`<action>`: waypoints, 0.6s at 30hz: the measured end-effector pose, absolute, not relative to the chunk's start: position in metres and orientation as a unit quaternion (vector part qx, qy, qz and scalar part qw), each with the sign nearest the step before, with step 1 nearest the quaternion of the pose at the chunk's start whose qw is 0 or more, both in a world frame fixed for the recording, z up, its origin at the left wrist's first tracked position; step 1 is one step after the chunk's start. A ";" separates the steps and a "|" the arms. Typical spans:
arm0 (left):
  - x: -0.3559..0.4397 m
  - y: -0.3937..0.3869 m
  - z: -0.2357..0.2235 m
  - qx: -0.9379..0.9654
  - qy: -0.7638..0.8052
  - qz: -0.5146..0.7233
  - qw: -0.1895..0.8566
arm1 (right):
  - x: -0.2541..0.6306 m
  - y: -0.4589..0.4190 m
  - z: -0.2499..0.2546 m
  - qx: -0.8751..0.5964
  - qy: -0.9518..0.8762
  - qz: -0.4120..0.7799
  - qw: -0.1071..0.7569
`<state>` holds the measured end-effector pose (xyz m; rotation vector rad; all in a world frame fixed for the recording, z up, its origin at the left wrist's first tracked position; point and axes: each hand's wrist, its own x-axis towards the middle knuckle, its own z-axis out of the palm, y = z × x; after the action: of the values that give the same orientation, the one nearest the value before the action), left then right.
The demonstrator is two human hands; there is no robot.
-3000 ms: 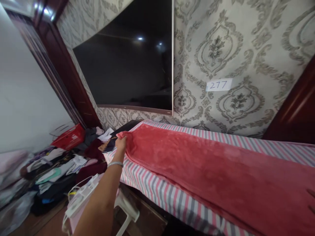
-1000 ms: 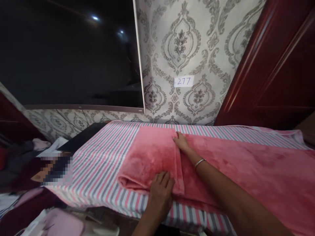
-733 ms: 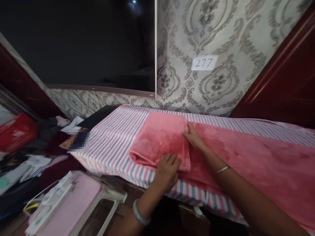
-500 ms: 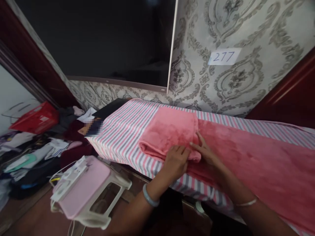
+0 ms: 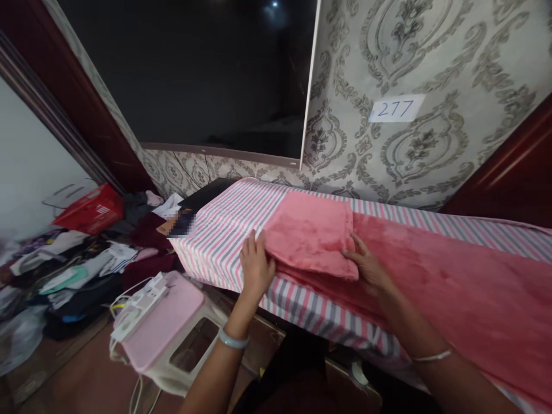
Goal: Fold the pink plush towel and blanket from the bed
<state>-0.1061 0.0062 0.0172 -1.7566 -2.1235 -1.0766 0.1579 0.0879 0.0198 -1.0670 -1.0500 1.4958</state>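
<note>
The left hand (image 5: 257,266) lay against the fold at the left end of a red blanket (image 5: 435,270), near the front edge of a bench (image 5: 204,194); whether it gripped could not be told. The right hand (image 5: 368,265), thumb and finger apart, touched the loose edge of the turned-over flap. The blanket ran along the bench and out of view at right, atop a striped cloth (image 5: 235,215) that showed along the back edge. A stool (image 5: 183,305) bearing a power strip (image 5: 140,311) stood near the front left corner.
</note>
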 end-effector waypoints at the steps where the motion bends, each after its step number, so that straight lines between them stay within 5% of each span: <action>1: -0.115 0.009 0.017 -0.578 -0.727 -0.363 0.074 | 0.159 0.087 0.015 -0.442 -0.443 0.608 0.489; 7: -0.149 0.019 0.006 -0.504 -0.730 -0.456 -0.065 | 0.163 0.087 -0.019 -0.469 -0.544 0.496 0.488; 18: -0.162 0.016 0.007 -0.514 -0.707 -0.477 -0.093 | 0.147 0.088 -0.024 -0.454 -0.552 0.463 0.523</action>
<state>-0.1621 0.0159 0.0069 -1.7174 -2.3635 -1.5932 0.1474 0.0878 -0.0238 -1.0871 -1.3223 1.1093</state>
